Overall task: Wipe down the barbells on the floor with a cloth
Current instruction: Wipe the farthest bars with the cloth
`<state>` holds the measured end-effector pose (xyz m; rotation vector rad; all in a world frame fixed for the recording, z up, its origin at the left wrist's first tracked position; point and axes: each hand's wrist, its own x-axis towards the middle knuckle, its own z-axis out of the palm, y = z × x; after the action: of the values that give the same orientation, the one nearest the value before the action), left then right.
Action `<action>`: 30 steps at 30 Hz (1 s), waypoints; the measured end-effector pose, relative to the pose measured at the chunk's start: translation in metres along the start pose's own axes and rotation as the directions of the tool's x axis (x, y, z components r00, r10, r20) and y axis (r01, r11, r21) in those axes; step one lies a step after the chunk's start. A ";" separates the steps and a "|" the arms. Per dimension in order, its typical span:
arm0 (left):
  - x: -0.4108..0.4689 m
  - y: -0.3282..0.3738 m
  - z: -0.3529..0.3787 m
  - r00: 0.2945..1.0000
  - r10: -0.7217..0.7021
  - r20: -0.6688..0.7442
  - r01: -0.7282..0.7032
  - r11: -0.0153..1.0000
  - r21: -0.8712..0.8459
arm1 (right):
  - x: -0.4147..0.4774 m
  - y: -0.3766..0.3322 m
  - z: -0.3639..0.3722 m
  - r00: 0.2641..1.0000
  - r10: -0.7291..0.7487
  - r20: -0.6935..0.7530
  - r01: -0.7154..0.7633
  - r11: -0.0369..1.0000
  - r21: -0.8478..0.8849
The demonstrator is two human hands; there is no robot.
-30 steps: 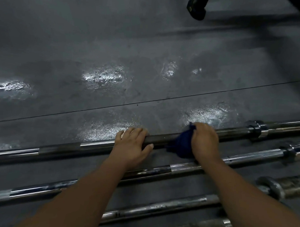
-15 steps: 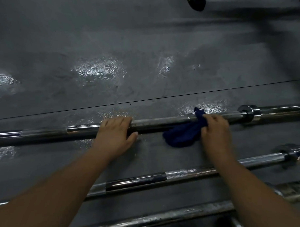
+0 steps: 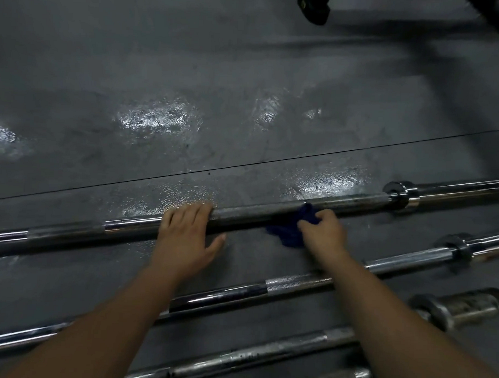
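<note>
Several steel barbells lie side by side on the dark rubber floor. The farthest barbell (image 3: 256, 214) runs across the whole view, with a collar near its right end. My left hand (image 3: 185, 237) rests palm-down on its shaft, fingers draped over the top. My right hand (image 3: 323, 232) grips a dark blue cloth (image 3: 290, 232) bunched against the near side of the same shaft, part of it trailing on the floor. A second barbell (image 3: 296, 283) lies closer to me and passes under both forearms.
Two more worn bars (image 3: 251, 358) and a thick rusty sleeve (image 3: 464, 309) lie at the bottom right. Wet, shiny patches (image 3: 157, 119) mark the floor beyond the bars. A black machine foot (image 3: 314, 7) stands at the top edge. A floor seam (image 3: 243, 164) runs across.
The cloth has loosened from a tight wrap on the shaft to a bunch hanging on its near side. Both hands stay on the far barbell; the view has shifted slightly.
</note>
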<state>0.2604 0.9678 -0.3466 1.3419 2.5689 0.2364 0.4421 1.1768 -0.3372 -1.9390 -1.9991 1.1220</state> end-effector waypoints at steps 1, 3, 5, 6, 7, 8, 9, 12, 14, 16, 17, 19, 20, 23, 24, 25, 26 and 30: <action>0.000 -0.001 -0.001 1.000 0.008 0.008 -0.008 1.000 -0.009 | 0.009 0.005 -0.017 1.000 0.012 -0.004 -0.011 0.998 0.055; 0.002 -0.006 -0.002 0.999 0.025 0.038 -0.025 1.000 -0.009 | 0.028 0.008 -0.046 0.991 0.076 -0.114 -0.049 0.972 0.229; 0.006 -0.010 -0.001 0.997 0.042 0.059 -0.043 0.999 0.009 | 0.050 0.010 -0.069 0.952 0.114 -0.284 -0.031 0.959 0.282; 0.008 -0.011 -0.001 0.997 0.046 0.060 -0.047 0.999 0.013 | 0.060 0.011 -0.078 0.931 0.093 -0.354 -0.011 0.974 0.226; 0.010 -0.012 -0.001 0.997 0.043 0.059 -0.043 0.999 0.008 | 0.068 0.010 -0.084 0.913 0.049 -0.406 0.016 0.988 0.154; 0.013 -0.012 -0.001 0.997 0.037 0.061 -0.037 0.999 -0.001 | 0.077 0.011 -0.087 0.898 -0.016 -0.439 0.059 0.995 0.085; 0.016 -0.012 -0.001 0.998 0.034 0.061 -0.034 0.999 -0.007 | 0.083 0.011 -0.087 0.891 -0.076 -0.448 0.092 0.996 0.015; 0.029 -0.014 -0.003 0.998 0.032 0.055 -0.032 0.999 -0.008 | 0.093 0.007 -0.070 0.896 -0.150 -0.419 0.096 0.984 -0.147; 0.039 -0.015 -0.006 0.998 0.021 0.063 -0.021 1.000 0.007 | 0.086 -0.010 -0.044 0.906 -0.187 -0.379 0.115 0.972 -0.204; 0.049 -0.016 -0.009 0.997 0.006 0.078 -0.008 1.000 0.019 | 0.061 -0.039 -0.005 0.909 -0.319 -0.270 0.259 0.937 -0.234; 0.054 -0.016 -0.011 0.996 0.005 0.087 -0.007 1.000 0.023 | 0.042 -0.052 0.018 0.891 -0.408 -0.200 0.364 0.904 -0.224; 0.062 -0.018 -0.015 0.994 -0.002 0.107 -0.002 0.999 0.033 | 0.001 -0.073 0.058 0.834 -0.545 -0.086 0.515 0.824 -0.235; 0.064 -0.018 -0.017 0.993 -0.004 0.121 -0.001 0.999 0.041 | -0.014 -0.079 0.068 0.800 -0.599 -0.038 0.577 0.784 -0.228; 0.058 -0.017 -0.022 0.988 -0.008 0.153 0.001 0.999 0.049 | -0.003 -0.070 0.048 0.676 -0.723 0.142 0.731 0.632 -0.256; 0.053 -0.016 -0.023 0.988 -0.005 0.153 0.000 0.999 0.036 | 0.011 -0.060 0.032 0.702 -0.704 0.106 0.702 0.658 -0.274; 0.046 -0.014 -0.024 0.989 0.001 0.150 -0.005 1.000 0.025 | 0.024 -0.048 0.016 0.773 -0.634 -0.026 0.606 0.750 -0.266; 0.039 -0.012 -0.025 0.989 0.009 0.148 -0.011 1.000 0.014 | 0.032 -0.037 0.002 0.845 -0.498 -0.194 0.461 0.863 -0.205; 0.013 -0.014 -0.038 0.971 0.120 0.206 -0.118 0.993 -0.023 | -0.014 -0.043 0.035 0.888 -0.351 -0.296 0.293 0.930 -0.223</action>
<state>0.2313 0.9694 -0.3151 1.4374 2.3167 0.1229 0.3896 1.1545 -0.3316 -1.6383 -2.1716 0.5178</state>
